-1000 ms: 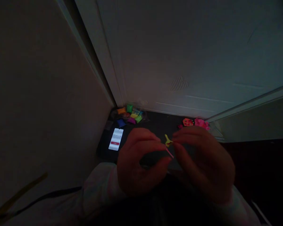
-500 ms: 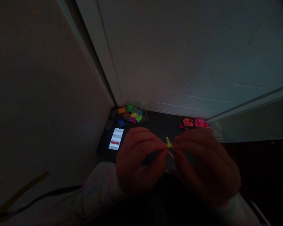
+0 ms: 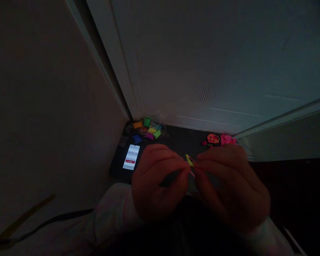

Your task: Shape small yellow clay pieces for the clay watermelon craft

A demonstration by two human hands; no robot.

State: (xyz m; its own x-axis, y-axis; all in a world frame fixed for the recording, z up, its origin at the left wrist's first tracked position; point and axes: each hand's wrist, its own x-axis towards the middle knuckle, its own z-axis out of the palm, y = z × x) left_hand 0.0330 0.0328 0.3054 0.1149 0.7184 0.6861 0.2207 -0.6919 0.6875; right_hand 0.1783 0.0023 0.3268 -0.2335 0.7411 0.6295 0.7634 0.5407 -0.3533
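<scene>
Between my hands is a small piece of yellow modelling clay point(image 3: 189, 159), its narrow end pointing up. The thumb and fingertips of my left hand point(image 3: 158, 183) pinch it from the left. From the right, the fingertips of my right hand point(image 3: 233, 185) pinch the same piece. Both sets of fingertips nearly meet, so the clay's lower part is hidden. Just below and beyond them shows a thin pink strip point(image 3: 192, 174); whether it touches the hands I cannot tell.
Small coloured packets point(image 3: 147, 122) lie in clear plastic at the back left of a dark surface point(image 3: 181, 137). A lit phone point(image 3: 131, 156) lies nearer. Orange-red point(image 3: 212, 138) and bright pink point(image 3: 227, 139) pieces are at right. Behind stands a pale panel point(image 3: 176, 71) with a raised heart.
The yellow clay has tilted left at its top, and less of its lower part shows between the fingertips. My fingertips have drawn slightly closer together.
</scene>
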